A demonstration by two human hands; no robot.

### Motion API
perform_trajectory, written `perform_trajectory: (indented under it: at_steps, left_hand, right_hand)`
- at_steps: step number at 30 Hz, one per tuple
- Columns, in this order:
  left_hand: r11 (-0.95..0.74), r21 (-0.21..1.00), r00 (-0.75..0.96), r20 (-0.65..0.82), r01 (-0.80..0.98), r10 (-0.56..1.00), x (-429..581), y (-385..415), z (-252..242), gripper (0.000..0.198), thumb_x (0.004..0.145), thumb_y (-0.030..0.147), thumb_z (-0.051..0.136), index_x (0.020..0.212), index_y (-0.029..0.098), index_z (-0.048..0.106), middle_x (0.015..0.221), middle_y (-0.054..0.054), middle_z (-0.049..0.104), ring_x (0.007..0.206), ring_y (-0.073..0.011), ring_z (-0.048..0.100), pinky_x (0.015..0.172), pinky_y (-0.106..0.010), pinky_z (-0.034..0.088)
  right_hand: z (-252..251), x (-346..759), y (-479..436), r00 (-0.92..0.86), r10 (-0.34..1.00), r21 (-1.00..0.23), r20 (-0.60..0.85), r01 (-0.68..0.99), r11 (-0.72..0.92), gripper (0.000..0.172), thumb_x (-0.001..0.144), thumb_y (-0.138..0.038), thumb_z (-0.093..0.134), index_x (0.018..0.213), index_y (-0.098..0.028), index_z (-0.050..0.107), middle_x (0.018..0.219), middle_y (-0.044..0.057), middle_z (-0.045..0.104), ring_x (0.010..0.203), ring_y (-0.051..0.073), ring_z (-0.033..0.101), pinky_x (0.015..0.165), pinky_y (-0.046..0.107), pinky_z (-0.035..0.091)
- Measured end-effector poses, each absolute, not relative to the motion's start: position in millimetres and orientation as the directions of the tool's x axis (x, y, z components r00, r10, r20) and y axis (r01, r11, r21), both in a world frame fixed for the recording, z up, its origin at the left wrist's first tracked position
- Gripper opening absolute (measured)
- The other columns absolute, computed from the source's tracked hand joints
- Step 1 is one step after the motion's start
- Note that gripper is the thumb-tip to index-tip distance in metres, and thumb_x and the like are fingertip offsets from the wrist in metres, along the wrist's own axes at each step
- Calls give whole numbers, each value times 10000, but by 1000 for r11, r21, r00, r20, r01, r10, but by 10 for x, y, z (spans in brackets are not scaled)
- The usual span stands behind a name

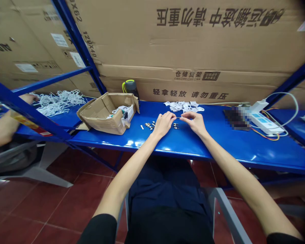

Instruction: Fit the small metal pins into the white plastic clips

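Note:
My left hand (164, 122) and my right hand (196, 122) meet over the blue shelf (218, 145), fingers pinched together on a thin small metal part (178, 117) held between them. Several small metal screws or pins (149, 125) lie on the shelf just left of my left hand, and a few more lie between my hands. A heap of white plastic pieces (184, 106) sits just beyond my hands.
An open cardboard box (105, 117) with white parts stands at left, a dark bottle (130, 87) behind it. A white power strip (263, 122) with cables lies at right. White hooks (57, 101) are piled far left, near another person's arm (2, 127). Big cartons back the shelf.

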State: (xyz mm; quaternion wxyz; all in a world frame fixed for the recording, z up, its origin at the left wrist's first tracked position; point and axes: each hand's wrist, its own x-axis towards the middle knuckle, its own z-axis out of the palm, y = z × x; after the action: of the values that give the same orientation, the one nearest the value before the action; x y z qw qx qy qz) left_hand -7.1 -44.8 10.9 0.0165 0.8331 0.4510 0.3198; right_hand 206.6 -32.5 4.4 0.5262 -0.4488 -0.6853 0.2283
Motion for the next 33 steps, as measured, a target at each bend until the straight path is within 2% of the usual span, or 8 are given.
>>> perform_trajectory:
  at_steps: [5,8,13,19,24,28,33]
  left_hand:
    - [-584,339,376,513,737,772,-74,-444,108,225,1155,330,464,1144,231,666,1232,-45,755,1135,-216,679,978,-368,424]
    - [-575,366,359,510,732,782,-73,-438,100,218,1152,330,472,1144,237,669,1229,-42,752,1141,-215,678,995,-363,423]
    - [-557,466,335,477,687,813,-70,-418,79,213,1148,336,490,1121,233,674,1218,-29,748,1137,-206,690,995,-352,441]
    - [-556,526,348,446,644,824,-68,-389,62,187,1130,322,534,1108,232,697,1213,-32,760,1140,-208,699,997,-346,475]
    - [-576,594,354,457,561,816,-75,-327,1,199,1119,332,549,1092,232,719,1180,-35,769,1101,-202,708,971,-327,515]
    - [-601,616,367,477,509,799,-71,-300,-38,213,1109,343,564,1093,217,735,1139,-40,771,1015,-188,708,943,-310,536]
    - [-618,608,398,472,498,786,-70,-316,-22,204,1098,332,582,1089,219,751,1150,-39,775,1037,-191,707,968,-312,540]
  right_hand:
    - [35,2062,-326,-74,874,-824,481,304,479,434,784,-640,854,925,-230,822,1008,89,840,959,310,784,959,485,625]
    - [23,2056,-330,-102,879,-845,467,241,477,428,785,-629,861,936,-233,799,1023,84,841,996,314,798,1008,486,629]
    - [17,2047,-350,-130,872,-830,472,269,489,414,798,-608,859,958,-237,772,1038,78,839,1006,317,808,1015,487,631]
    - [14,2061,-361,-169,850,-789,499,316,526,332,852,-564,823,944,-248,781,1043,69,844,990,314,810,1034,507,620]
    - [11,2074,-363,-171,858,-808,485,289,514,353,848,-586,831,949,-256,761,1081,72,844,1046,330,807,1076,521,600]
    - [6,2063,-375,-185,859,-812,478,280,513,356,838,-588,838,941,-256,762,1050,69,843,1032,328,808,1053,506,604]
    - [17,2051,-386,-228,846,-769,482,353,533,333,859,-585,805,943,-263,828,1016,55,843,978,306,789,985,475,612]
